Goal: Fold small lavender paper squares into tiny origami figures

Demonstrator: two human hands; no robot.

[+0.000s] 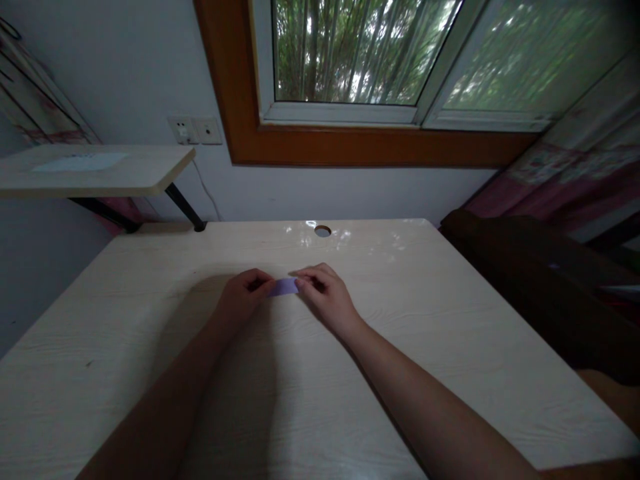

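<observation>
Between my two hands is a small purple strip, flat and thin like paper. My left hand pinches its left end between thumb and fingers. At the right end, the thumb and forefinger of my right hand grip it the same way. The strip is stretched level just over the pale wood-grain table, in the middle of the far half. My fingertips cover both of its ends.
A raised shelf on black legs stands at the back left, with a white sheet on it. A round hole pierces the tabletop near its back edge. Wall sockets and a window are behind. Dark furniture stands right.
</observation>
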